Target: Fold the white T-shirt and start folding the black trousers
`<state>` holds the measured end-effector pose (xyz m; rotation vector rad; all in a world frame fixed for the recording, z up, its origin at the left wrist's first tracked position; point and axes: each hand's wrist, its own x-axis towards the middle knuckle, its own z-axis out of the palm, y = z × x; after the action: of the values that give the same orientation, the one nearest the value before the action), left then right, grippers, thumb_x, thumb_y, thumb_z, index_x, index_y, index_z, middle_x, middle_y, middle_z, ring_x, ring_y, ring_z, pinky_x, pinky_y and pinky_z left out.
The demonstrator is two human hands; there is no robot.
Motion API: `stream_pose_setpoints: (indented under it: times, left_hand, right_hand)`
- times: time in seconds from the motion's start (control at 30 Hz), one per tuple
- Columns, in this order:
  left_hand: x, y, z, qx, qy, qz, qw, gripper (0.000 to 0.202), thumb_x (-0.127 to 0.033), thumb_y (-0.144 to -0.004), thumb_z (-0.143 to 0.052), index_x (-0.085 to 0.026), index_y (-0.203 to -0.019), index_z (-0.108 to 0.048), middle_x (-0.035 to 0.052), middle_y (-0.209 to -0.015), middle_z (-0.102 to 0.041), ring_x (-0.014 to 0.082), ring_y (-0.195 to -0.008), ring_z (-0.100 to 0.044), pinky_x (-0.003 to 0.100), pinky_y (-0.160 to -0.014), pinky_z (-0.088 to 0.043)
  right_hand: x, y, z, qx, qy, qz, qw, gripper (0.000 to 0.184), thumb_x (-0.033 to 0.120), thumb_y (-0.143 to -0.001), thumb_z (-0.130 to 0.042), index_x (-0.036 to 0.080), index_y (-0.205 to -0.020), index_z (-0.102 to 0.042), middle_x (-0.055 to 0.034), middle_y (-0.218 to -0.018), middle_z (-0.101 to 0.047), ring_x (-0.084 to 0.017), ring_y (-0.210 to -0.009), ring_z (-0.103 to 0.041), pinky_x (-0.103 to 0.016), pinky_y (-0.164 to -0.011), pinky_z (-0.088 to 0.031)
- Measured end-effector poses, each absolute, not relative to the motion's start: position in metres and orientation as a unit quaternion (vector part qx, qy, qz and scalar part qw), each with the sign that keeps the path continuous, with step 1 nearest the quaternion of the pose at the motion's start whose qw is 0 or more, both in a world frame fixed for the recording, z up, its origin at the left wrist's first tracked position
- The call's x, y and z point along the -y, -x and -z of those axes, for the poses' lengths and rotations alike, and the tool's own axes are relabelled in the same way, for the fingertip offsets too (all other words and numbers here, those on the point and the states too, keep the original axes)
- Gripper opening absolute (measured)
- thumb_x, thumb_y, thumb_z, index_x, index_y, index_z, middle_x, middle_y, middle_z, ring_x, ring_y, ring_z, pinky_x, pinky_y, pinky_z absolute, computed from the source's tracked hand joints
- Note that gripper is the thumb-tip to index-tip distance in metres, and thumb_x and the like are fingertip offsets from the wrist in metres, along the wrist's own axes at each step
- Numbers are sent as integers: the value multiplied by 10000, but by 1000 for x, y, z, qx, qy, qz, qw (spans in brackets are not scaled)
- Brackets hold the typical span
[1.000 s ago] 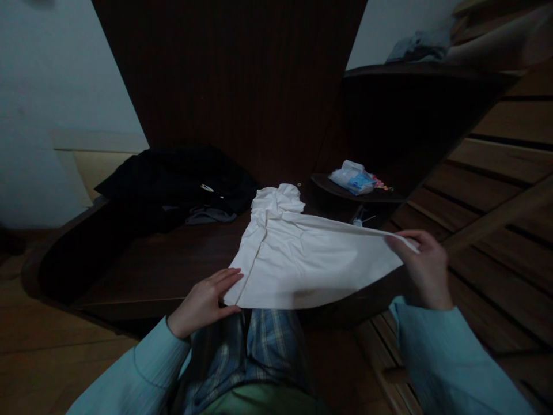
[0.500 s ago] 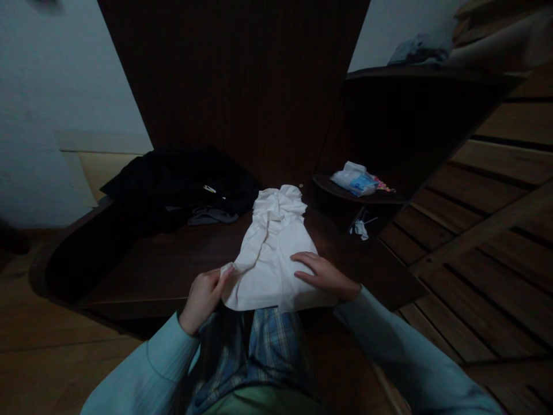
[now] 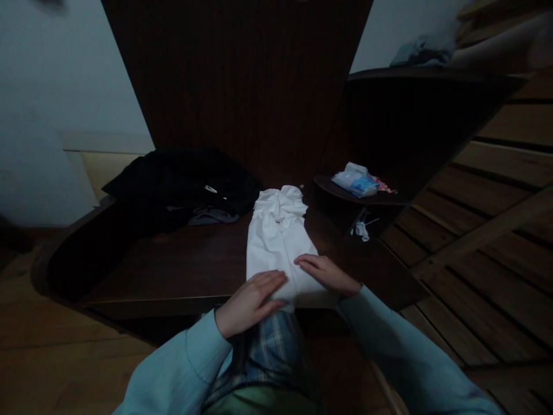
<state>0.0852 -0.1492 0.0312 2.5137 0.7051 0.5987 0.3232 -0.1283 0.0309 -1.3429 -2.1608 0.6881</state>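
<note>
A white garment [image 3: 276, 236] lies folded into a narrow strip on a dark wooden table [image 3: 173, 259], its bunched end pointing away from me. My left hand [image 3: 249, 301] rests flat on the near left part of the cloth, fingers stretched out. On the near right part, my right hand [image 3: 327, 273] also lies flat with its fingers extended. Both hands press on the cloth at the table's front edge. I wear light blue sleeves.
A heap of dark clothes [image 3: 181, 184] lies at the back left of the table. A small round shelf [image 3: 358, 196] at the right carries a white and blue packet [image 3: 356, 178]. Slatted wood [image 3: 484, 242] runs along the right. A dark panel stands behind.
The right hand brought the garment's right side across to the left, narrowing it. The left hand let go of the cloth's corner and now lies flat on top.
</note>
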Motion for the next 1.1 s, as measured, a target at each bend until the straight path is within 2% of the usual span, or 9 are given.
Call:
stream_pose_setpoints:
  times: [0.13, 0.23, 0.4, 0.5, 0.63, 0.8, 0.87, 1.0, 1.1]
  left_hand:
    - [122, -64, -8, -390, -860, -277, 176, 433, -373, -873, -370, -167, -1248, -440, 101, -1288, -478, 193, -1194, -425, 380, -1009, -350]
    - [109, -55, 1, -422, -853, -273, 142, 413, -372, -859, -396, -158, -1203, -479, 106, -1244, -517, 206, -1159, -461, 393, -982, -380]
    - [106, -54, 5, -427, -862, -257, 97, 291, -324, -826, -456, -160, -1046, -553, 98, -1186, -556, 217, -1118, -490, 395, -951, -401]
    - [106, -54, 6, -438, -856, -259, 89, 245, -299, -817, -465, -165, -1006, -545, 92, -1156, -567, 215, -1091, -509, 381, -920, -421]
    - [103, -50, 7, -450, -852, -255, 84, 257, -303, -827, -445, -181, -1038, -527, 82, -1152, -570, 218, -1094, -507, 388, -918, -416]
    - [103, -46, 7, -444, -851, -262, 103, 224, -301, -831, -438, -181, -988, -544, 79, -1156, -570, 216, -1109, -495, 395, -932, -404]
    - [104, -46, 6, -434, -853, -268, 108, 215, -300, -833, -433, -179, -967, -550, 78, -1160, -569, 210, -1109, -494, 389, -937, -403]
    - [106, -46, 6, -412, -864, -269, 111, 237, -292, -849, -402, -182, -988, -560, 71, -1162, -573, 194, -1099, -502, 380, -946, -401]
    - [106, -46, 7, -410, -866, -264, 105, 276, -291, -857, -385, -185, -1050, -551, 74, -1164, -574, 200, -1107, -496, 400, -957, -391]
  right_hand:
    - [123, -335, -31, 765, 546, -169, 299, 226, 336, -798, -464, 183, -878, -609, -57, -898, -649, -179, -844, -594, -293, -769, -442]
    - [112, -346, -29, 720, 613, -81, 314, 208, 350, -766, -492, 175, -812, -597, -64, -830, -618, -179, -776, -576, -286, -711, -429]
    - [95, -348, -23, 700, 675, -99, 211, 178, 343, -725, -531, 186, -641, -542, -9, -614, -555, -140, -576, -514, -236, -531, -342]
    - [92, -351, -20, 706, 673, -110, 191, 171, 276, -739, -486, 190, -592, -505, 1, -588, -543, -128, -568, -497, -226, -523, -311]
    - [94, -371, -24, 676, 705, -97, 191, 171, 284, -747, -468, 195, -603, -495, -1, -605, -551, -133, -585, -503, -224, -528, -305]
    - [98, -390, -28, 665, 725, -119, 133, 190, 270, -740, -481, 195, -566, -474, -5, -602, -557, -136, -585, -512, -229, -528, -298]
    - [97, -390, -32, 673, 714, -128, 147, 226, 314, -745, -483, 195, -553, -471, -2, -592, -556, -134, -579, -508, -231, -534, -306]
    - [92, -380, -47, 669, 690, -119, 248, 282, 415, -753, -458, 190, -590, -505, 2, -583, -546, -130, -568, -493, -230, -532, -325]
    - [80, -359, -58, 703, 628, -153, 297, 239, 389, -739, -476, 178, -652, -548, 8, -579, -548, -119, -557, -485, -222, -527, -340]
